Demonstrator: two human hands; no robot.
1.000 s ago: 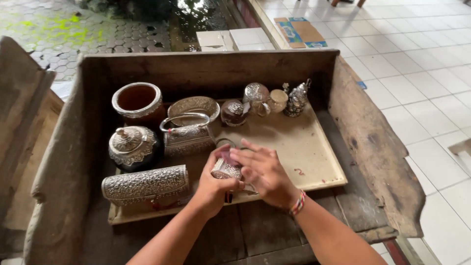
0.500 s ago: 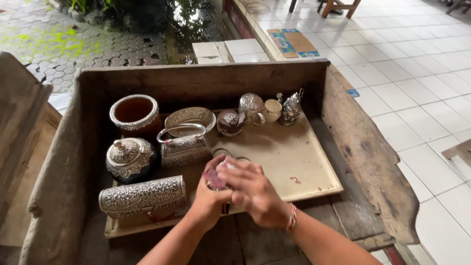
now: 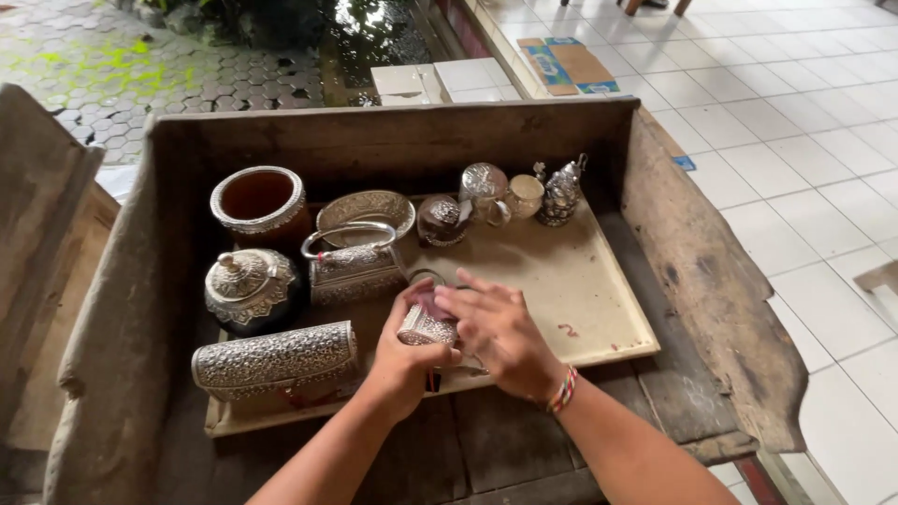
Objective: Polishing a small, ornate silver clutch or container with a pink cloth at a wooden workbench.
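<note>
Over the tray [image 3: 599, 309], left hand [image 3: 402, 360] grips a small silver box [image 3: 426, 325]; right hand [image 3: 500, 327] rests spread on it, clutch [image 3: 276, 360] and basket [image 3: 354, 266] close by.

- low in the middle of the frame, the left hand [image 3: 404, 351] grips a small embossed silver box [image 3: 426, 324]; the right hand [image 3: 500, 329] lies over its top.
- both sit above a pale board [image 3: 580, 290] inside a worn wooden trough [image 3: 711, 281].
- at lower left lies an embossed silver cylinder case [image 3: 276, 358].
- above it, a lidded silver jar [image 3: 251, 285] and a silver-rimmed cup [image 3: 261, 199].
- centre: silver handled basket [image 3: 354, 265], oval silver bowl [image 3: 367, 211].
- upper centre: small silver teapot [image 3: 561, 194].
</note>
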